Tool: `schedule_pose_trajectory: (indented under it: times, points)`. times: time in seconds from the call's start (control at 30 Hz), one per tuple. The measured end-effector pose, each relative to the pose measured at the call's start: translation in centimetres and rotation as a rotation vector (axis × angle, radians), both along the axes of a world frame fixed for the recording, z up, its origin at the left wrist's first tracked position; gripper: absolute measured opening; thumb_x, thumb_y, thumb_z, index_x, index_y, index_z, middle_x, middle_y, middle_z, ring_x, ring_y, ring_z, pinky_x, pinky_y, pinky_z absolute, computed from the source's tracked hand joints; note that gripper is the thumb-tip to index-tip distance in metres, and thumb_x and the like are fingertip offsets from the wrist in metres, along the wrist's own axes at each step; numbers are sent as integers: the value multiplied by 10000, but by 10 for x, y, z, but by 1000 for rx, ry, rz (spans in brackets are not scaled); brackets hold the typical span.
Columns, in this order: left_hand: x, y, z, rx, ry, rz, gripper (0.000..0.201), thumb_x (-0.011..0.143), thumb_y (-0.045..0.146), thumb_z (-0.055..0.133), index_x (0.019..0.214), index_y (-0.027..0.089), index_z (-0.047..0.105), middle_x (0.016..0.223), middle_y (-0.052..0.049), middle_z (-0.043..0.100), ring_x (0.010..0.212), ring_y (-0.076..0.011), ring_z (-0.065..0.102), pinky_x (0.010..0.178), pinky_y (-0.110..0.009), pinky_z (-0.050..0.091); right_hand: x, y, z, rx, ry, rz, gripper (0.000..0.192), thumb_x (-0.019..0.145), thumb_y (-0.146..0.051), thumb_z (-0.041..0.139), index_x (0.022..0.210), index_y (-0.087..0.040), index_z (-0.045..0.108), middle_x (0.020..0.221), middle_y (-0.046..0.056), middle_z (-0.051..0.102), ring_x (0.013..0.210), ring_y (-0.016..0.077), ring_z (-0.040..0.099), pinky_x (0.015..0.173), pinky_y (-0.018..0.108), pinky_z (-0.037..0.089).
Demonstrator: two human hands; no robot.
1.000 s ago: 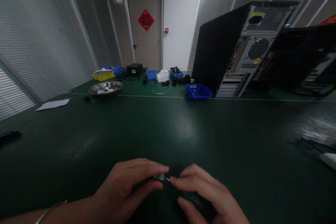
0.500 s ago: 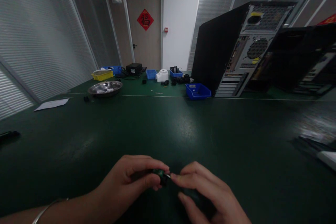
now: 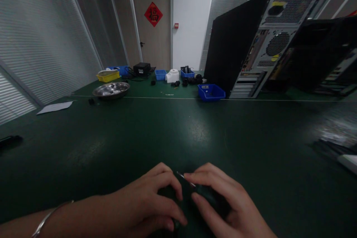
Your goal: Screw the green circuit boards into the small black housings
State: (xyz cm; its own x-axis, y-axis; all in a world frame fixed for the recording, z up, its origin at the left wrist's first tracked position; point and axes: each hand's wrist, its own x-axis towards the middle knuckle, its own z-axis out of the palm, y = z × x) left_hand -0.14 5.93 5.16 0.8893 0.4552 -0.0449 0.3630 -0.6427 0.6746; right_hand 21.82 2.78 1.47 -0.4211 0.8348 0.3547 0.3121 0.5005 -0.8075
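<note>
My right hand [image 3: 225, 197] is closed around a screwdriver [image 3: 186, 179]. Its thin metal shaft points up and left toward my left hand, and the dark handle is mostly hidden in the palm. My left hand [image 3: 156, 199], with a silver bangle on its wrist, is turned knuckles up just left of the tip, fingers curled downward. Below its fingertips a bit of a small dark green part [image 3: 176, 224] shows; the rest of it is covered by the fingers. The screwdriver tip and the part are apart.
Across the green table [image 3: 156, 134] stand a metal bowl [image 3: 111, 90], a blue bin [image 3: 211, 93], a white plastic housing [image 3: 172, 76] and a black computer tower [image 3: 237, 44]. Paper [image 3: 55, 107] lies at left; a clear plastic bag [image 3: 336, 132] is at right.
My left hand has rolled over and lowered, carrying the small green part down from the screwdriver tip. More of the screwdriver shaft now shows. The camera view has shifted slightly.
</note>
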Motion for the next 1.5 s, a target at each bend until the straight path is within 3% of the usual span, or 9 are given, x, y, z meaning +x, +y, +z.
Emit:
schedule_pose_trajectory:
  times: [0.2,0.33,0.47,0.6,0.77,0.93,1.13,1.27,1.5]
  points:
    - [0,-2,-2,-28,-107,32,382,861,219,590,1234,271,526,1227,-77,537,1121,-208,470,992,-321,400,0,-1,3,-66,-17,21,310,842,-51,502,1084,-226,585,958,42,614,882,158,615,759,272,509]
    - [0,-5,0,-38,-40,138,289,807,319,649,1060,194,586,1054,-87,574,953,-215,519,867,-313,470,1,0,4,-68,-48,35,345,832,-42,487,1103,-238,573,972,33,591,905,155,596,783,276,496]
    - [-3,-8,-4,57,45,181,346,744,373,699,1011,190,577,1044,-89,589,925,-239,521,893,-364,453,1,2,7,-136,-256,73,432,723,-8,558,1097,-223,593,955,32,605,872,178,598,753,291,490]
    - [-1,-10,-8,120,135,150,464,723,397,716,1091,164,556,1091,-111,594,975,-269,514,1000,-434,355,-4,5,11,-160,-516,140,358,688,-106,675,1031,-203,645,912,46,650,847,235,600,707,327,476]
    - [9,-12,-2,143,134,197,321,734,373,704,965,180,590,979,-70,592,867,-227,493,842,-347,440,-8,4,8,-58,-596,160,291,686,-122,704,963,-204,668,848,26,676,768,210,606,638,285,444]
    - [9,-13,-2,-7,110,237,265,704,219,704,931,178,576,973,-59,562,879,-209,485,783,-305,454,-7,2,5,-2,-581,162,204,708,-143,716,898,-198,671,809,16,674,737,186,605,614,260,433]
    - [1,-7,-24,-170,-223,310,360,751,133,648,1078,218,525,1014,-31,552,878,-165,535,767,-276,454,-3,0,4,-93,-298,16,184,744,-113,649,910,-186,619,842,31,639,774,175,613,643,254,467]
    - [0,-4,-32,-440,-351,339,403,802,183,659,1176,249,524,949,-11,605,863,-152,571,785,-284,462,-2,-2,3,-7,-91,-113,147,805,-159,618,942,-208,594,812,16,635,742,159,612,660,250,480]
    - [7,-8,-33,-724,-514,290,433,790,97,669,1178,225,523,1060,-39,638,931,-151,608,823,-291,466,-5,-7,-2,82,-6,-108,220,762,-165,686,939,-249,586,763,-11,628,676,149,610,591,221,475]
